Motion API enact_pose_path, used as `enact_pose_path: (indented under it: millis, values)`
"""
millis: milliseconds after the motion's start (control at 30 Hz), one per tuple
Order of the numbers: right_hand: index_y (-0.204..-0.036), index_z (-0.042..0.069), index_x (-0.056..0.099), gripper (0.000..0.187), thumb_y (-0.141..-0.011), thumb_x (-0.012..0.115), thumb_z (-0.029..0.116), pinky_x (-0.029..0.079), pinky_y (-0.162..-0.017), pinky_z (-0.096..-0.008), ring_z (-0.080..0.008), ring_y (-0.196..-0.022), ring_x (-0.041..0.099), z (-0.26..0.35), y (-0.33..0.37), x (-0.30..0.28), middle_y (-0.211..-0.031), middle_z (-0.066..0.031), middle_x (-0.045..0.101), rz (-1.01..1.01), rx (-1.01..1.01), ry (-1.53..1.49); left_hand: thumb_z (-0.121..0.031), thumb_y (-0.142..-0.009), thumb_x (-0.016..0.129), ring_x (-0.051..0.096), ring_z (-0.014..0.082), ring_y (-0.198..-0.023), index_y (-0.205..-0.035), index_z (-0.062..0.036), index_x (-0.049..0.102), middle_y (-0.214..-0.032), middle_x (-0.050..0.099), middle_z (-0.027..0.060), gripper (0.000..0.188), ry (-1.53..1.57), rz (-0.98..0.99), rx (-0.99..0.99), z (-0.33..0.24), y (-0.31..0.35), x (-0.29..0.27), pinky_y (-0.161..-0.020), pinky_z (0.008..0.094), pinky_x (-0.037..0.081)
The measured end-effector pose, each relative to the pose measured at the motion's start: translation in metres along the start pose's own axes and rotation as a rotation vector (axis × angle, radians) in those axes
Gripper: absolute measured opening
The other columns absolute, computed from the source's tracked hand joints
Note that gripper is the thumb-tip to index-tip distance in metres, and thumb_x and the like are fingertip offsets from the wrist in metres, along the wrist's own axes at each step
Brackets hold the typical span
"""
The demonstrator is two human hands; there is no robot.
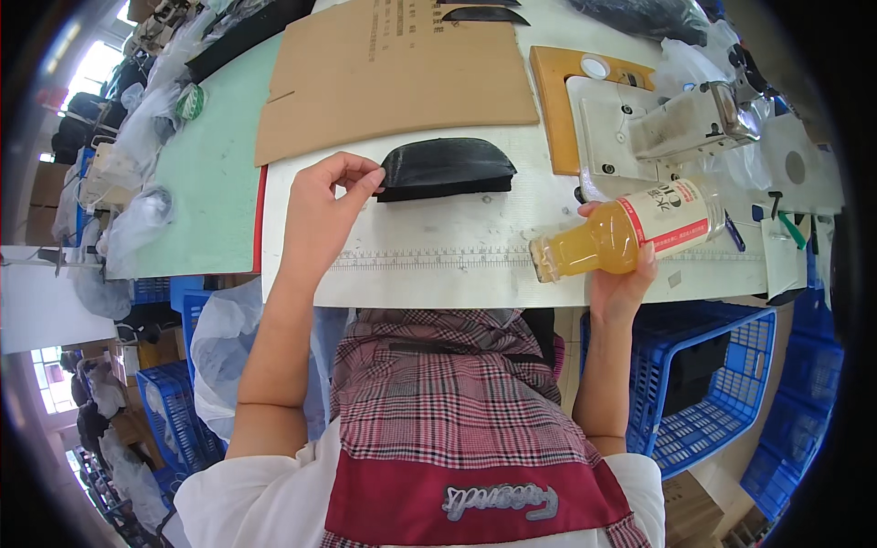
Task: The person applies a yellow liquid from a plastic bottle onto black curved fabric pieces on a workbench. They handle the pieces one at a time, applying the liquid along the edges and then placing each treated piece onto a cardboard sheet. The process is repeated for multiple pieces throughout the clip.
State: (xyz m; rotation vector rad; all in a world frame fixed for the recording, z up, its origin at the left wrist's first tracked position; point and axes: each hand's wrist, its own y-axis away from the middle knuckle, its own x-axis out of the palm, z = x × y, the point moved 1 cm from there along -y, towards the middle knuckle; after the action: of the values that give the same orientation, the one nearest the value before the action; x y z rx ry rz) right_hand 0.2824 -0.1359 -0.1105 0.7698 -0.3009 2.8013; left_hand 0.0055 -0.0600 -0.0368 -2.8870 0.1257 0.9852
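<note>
A black half-moon piece (448,164) with a curved top and a thick, straight near edge lies on the white tabletop in front of me. My left hand (331,196) pinches its left corner between thumb and forefinger. In my right hand (619,288) is a clear bottle of yellow liquid (598,237) with a red and white label. It is held nearly on its side above the table's near edge, its narrow neck toward the left. Some of my right fingers are hidden behind the bottle. The neck is apart from the black piece.
A flat cardboard sheet (402,82) lies beyond the black piece. At the right stands a sewing machine (690,128) beside a wooden board (554,119). A ruler strip (438,259) runs along the near table. Below right is a blue crate (708,438) holding dark pieces.
</note>
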Motion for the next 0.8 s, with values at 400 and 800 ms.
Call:
enact_pose_path:
  millis: [400,800]
  values:
    - [-0.113,-0.001,0.044,0.064,-0.075,0.053,0.051,0.044,-0.081,-0.0337,-0.0255,-0.095,0.055,0.001,0.000,0.002,-0.100,-0.0207,0.056,-0.017,-0.008,-0.027,-0.016,-0.084,0.055,0.057,0.0126,-0.076,-0.091,-0.0013,0.055,-0.081,0.059,0.0041,0.016,0.374,0.242,0.023,-0.024,-0.013,0.003,-0.070,0.0225,0.043]
    - [-0.116,0.001,0.044,0.064,-0.077,0.051,0.052,0.038,-0.086,-0.0354,-0.0273,-0.097,0.051,-0.006,0.000,-0.006,-0.101,-0.0186,0.054,-0.013,-0.003,-0.030,-0.016,-0.090,0.041,0.050,0.0294,-0.107,-0.115,0.0084,0.041,-0.115,0.050,0.0221,0.035,1.079,0.594,0.104,-0.082,-0.112,0.002,-0.096,0.0369,0.040]
